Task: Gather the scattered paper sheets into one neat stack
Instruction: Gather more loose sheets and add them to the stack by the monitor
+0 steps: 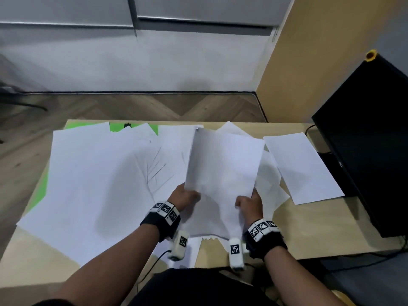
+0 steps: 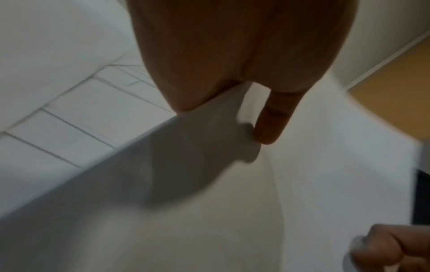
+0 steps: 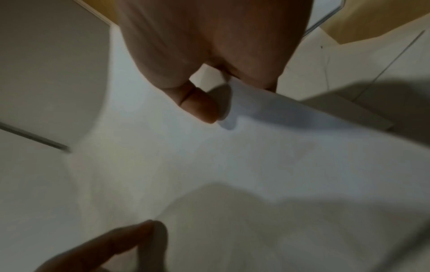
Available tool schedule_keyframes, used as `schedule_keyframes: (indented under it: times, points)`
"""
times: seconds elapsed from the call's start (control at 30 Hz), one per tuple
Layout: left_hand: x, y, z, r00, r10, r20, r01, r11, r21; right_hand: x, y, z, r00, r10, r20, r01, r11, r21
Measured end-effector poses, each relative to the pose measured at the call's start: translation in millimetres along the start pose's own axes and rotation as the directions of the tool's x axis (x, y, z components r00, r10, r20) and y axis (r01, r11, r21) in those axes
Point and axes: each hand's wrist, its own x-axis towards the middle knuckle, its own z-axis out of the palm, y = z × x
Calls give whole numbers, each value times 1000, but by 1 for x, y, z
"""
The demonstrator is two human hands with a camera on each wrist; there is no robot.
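Observation:
Both hands hold a bundle of white paper sheets (image 1: 223,164) raised above the table's middle. My left hand (image 1: 186,196) grips the bundle's near left edge, and my right hand (image 1: 249,202) grips its near right edge. In the left wrist view my left thumb (image 2: 272,121) presses on the top sheet (image 2: 325,165). In the right wrist view my right thumb (image 3: 200,106) pinches the sheet (image 3: 232,165). Several loose sheets (image 1: 99,173) lie overlapping on the left. One separate sheet (image 1: 302,166) lies flat at the right.
The wooden table (image 1: 309,230) has a green mat (image 1: 42,191) under the left papers. A black Dell monitor (image 1: 366,138) stands at the right edge with cables beside it. Wood floor and a grey wall lie beyond the far edge.

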Motion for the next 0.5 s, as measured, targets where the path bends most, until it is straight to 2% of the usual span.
schedule_keyframes:
  times: [0.13, 0.23, 0.3, 0.37, 0.43, 0.5]
  points:
    - [0, -14, -13, 998, -12, -64, 5, 994, -113, -3, -10, 10, 990, -32, 135, 14, 992, 127]
    - [2, -31, -33, 991, -85, -104, 69, 986, -153, -3, 0, 26, 953, 71, 296, -119, 982, 150]
    - [3, -44, -48, 980, -140, -142, 118, 981, -154, -6, 14, 39, 910, 181, 374, -212, 976, 43]
    - [11, -67, -64, 973, -169, -156, 140, 973, -181, -12, 30, 56, 890, 233, 392, -222, 972, -75]
    - [21, -85, -79, 973, -167, -160, 144, 978, -148, -16, 42, 72, 898, 225, 378, -184, 973, -141]
    - [13, -74, -104, 978, -119, -169, 120, 993, -7, -21, 48, 92, 922, 194, 336, -130, 971, -203]
